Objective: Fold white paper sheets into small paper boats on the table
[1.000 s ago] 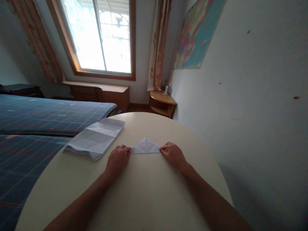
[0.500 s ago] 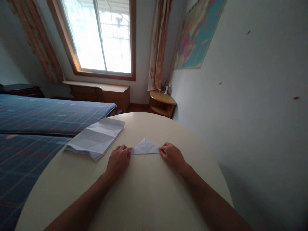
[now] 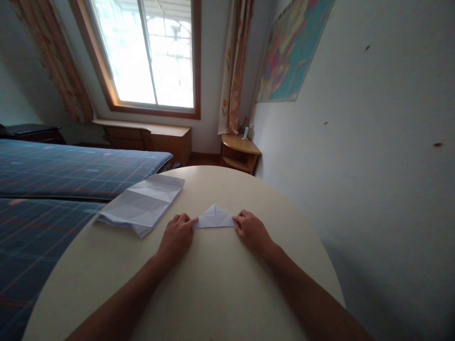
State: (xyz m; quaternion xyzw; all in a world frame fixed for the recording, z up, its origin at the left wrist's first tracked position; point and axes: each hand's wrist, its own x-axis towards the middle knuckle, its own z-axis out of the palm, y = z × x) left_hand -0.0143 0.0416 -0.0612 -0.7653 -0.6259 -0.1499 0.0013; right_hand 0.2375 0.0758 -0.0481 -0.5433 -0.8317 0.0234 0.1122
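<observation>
A small white sheet of folded paper [image 3: 215, 219] lies on the round cream table [image 3: 220, 279], its peak pointing away from me and a short crease running down from the tip. My left hand [image 3: 177, 233] pinches its left corner, the index finger stretched along the edge. At the opposite corner, my right hand [image 3: 251, 228] has thumb and fingers closed on the paper. Both corners are partly hidden under the fingertips. Farther left, a stack of larger creased white paper [image 3: 145, 203] rests apart from my hands.
Left of the table stands a bed with a blue plaid mattress [image 3: 71, 170]. A white wall [image 3: 373, 189] runs along the right side. Beyond the table are a small wooden corner shelf [image 3: 241, 144] and a low wooden desk [image 3: 170, 132] beneath the window.
The fingertips of both hands have shifted slightly inward over the corners of the folded paper. The paper and the stack stay in place.
</observation>
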